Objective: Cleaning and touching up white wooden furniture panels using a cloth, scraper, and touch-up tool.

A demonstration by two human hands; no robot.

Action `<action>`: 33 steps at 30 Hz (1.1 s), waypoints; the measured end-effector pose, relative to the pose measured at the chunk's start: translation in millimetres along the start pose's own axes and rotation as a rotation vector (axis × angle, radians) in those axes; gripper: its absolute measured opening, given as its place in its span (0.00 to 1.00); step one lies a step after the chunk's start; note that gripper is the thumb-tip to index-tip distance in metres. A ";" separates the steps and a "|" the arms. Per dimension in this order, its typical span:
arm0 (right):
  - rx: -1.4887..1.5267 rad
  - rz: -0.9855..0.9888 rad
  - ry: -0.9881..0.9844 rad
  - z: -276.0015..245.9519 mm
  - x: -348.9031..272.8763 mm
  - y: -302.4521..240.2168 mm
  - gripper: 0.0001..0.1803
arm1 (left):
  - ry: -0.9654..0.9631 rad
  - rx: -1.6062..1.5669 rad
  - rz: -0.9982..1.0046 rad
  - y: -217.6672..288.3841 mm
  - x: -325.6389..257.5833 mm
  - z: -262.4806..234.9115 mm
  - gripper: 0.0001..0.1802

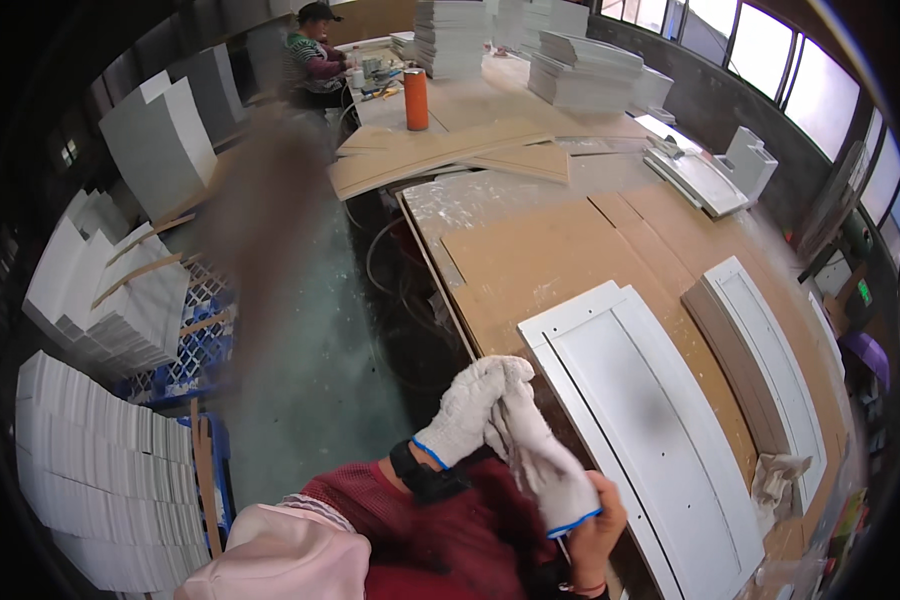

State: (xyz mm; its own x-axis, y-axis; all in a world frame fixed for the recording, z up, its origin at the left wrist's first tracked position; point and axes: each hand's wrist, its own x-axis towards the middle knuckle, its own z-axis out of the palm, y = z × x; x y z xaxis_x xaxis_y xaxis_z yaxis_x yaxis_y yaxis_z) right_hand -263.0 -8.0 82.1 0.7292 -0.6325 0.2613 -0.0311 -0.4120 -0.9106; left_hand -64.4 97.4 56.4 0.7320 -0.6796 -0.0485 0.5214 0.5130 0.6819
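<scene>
My left hand [460,408] wears a white knit work glove with a blue cuff edge and a black band at the wrist. Its fingers close on the finger end of a second white glove [548,465]. At that glove's blue-edged cuff is my right hand [602,525], bare, with its fingers bent round the cuff; whether any fingertips are inside is hidden. Just right of both hands lies a white panel [660,430] with a curved long edge, a dark groove and small holes. It rests on the brown-topped workbench [530,250].
Narrower white panels form a stack [760,350] farther right, with a crumpled cloth [778,480] near it. An orange cylinder [416,100] stands on the bench beyond loose brown boards [440,155]. Stacked white boards [110,480] line the left. Another person [315,60] works at the far end.
</scene>
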 end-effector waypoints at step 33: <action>0.229 0.265 -0.030 -33.8 -47.6 24.3 0.08 | -0.148 0.293 -0.266 -5.4 -27.1 -5.4 0.20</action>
State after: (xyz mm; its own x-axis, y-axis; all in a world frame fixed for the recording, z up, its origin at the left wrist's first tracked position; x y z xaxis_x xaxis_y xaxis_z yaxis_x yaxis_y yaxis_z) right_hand -321.6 -10.1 58.4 0.7360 -0.6770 -0.0001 -0.0705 -0.0765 -0.9946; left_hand -84.8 115.9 50.0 0.5067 -0.8471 -0.1605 0.5218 0.1531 0.8392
